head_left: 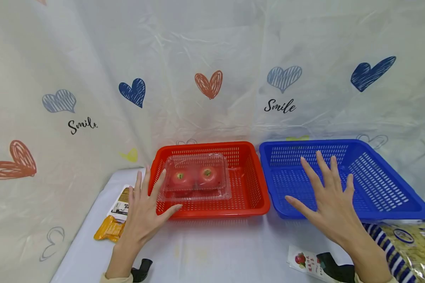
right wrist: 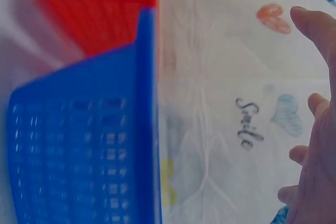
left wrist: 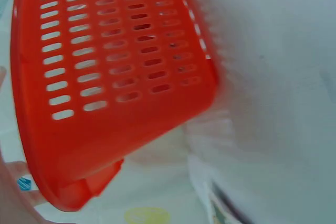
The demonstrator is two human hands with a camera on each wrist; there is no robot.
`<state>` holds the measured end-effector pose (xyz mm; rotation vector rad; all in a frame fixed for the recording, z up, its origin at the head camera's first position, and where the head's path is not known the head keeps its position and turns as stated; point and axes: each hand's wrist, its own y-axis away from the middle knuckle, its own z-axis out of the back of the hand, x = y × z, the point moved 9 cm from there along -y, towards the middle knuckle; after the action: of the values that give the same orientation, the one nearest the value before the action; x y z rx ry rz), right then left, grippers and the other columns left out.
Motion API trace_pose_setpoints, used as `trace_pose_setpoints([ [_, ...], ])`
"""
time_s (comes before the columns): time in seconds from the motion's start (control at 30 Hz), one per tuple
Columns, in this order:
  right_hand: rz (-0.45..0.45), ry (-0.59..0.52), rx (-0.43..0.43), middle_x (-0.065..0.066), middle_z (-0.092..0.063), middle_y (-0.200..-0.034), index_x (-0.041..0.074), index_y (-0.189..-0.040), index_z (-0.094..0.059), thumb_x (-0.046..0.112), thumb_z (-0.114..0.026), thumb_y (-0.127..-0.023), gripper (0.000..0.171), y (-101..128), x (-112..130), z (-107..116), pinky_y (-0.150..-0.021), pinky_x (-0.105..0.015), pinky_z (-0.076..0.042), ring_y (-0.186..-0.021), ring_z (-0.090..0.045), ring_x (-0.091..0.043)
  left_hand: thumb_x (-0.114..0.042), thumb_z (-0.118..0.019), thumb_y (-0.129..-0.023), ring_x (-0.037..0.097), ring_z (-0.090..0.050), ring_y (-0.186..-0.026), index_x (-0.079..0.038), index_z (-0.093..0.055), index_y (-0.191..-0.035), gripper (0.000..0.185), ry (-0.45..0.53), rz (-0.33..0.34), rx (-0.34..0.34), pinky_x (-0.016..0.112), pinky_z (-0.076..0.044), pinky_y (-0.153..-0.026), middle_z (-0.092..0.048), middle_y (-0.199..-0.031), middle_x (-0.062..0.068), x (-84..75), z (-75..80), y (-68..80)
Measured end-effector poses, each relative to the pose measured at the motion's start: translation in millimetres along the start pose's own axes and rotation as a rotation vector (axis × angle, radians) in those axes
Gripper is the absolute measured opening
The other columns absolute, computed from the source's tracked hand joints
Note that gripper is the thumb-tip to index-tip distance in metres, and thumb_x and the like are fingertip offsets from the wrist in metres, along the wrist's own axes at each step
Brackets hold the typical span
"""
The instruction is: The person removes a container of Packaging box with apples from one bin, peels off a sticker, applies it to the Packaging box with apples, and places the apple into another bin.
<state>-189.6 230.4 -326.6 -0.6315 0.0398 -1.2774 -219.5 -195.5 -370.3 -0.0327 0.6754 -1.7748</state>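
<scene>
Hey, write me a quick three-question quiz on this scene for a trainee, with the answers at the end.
1. What colour is the basket that holds the clear box of tomatoes?
2. True or false: the left hand and the right hand are both empty, with fingers spread.
3. In the head view, where does the orange packet lie relative to that basket? A: inside it. B: to its right. C: to its left.

Key: 1. Red. 2. True. 3. C.

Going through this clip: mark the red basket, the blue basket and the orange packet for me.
Red basket [head_left: 219, 213]: head view, on the near rim.
Blue basket [head_left: 382, 181]: head view, on the right side wall.
Orange packet [head_left: 108, 228]: head view, on the middle of its wrapper.
</scene>
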Motion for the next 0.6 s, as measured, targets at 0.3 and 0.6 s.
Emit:
trace_pose_setpoints([
  [0.3,0.103,-0.279,0.071,-0.009,-0.005,-0.176,0.026,-0.169,-0.017,0.034,-0.08,-0.09,0.101,-18.6,50.9,1.4,-0.116,-0.081,0.002,-0.16,0.004,-0.04,-0.05,-0.085,-0.081,0.04,-0.027,-0.149,-0.028,-0.028,-0.166,0.105,0.11,0.078,-0.077,0.073,-0.042,-0.105,-0.025,-0.168,0.016,19.1,-5.2,11.2],
  [0.6,0.151,-0.454,0.214,-0.004,-0.011,-0.175,0.026,-0.168,-0.016,0.03,-0.078,-0.095,0.096,-56.9,89.7,-16.5,-0.112,-0.081,-0.023,-0.16,-0.009,-0.034,-0.04,-0.092,-0.079,0.033,-0.03,-0.148,-0.018,-0.027,-0.164,0.109,0.37,0.23,-0.063,0.067,-0.047,-0.106,-0.028,-0.163,0.014,36.8,-17.0,15.7],
])
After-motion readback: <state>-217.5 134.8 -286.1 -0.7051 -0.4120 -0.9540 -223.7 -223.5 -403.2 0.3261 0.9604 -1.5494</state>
